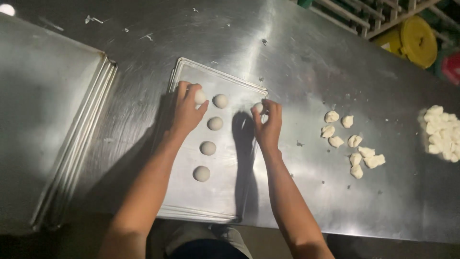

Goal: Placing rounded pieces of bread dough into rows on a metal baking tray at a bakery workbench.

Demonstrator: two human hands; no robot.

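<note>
A metal baking tray (218, 196) lies on the steel table in front of me. Several round white dough balls (208, 147) sit on it in a column, with one more (220, 100) at the far end. My left hand (186, 111) rests at the tray's far left and holds a dough ball (200, 97) in its fingertips. My right hand (267, 124) is at the tray's far right edge, its fingers closed round another small dough ball (258, 107).
Several rough cut dough pieces (354, 144) lie on the table to the right, and a bigger heap of dough (443, 132) sits at the right edge. A stack of empty trays (72, 144) lies to the left. A yellow drum (417, 41) stands beyond the table.
</note>
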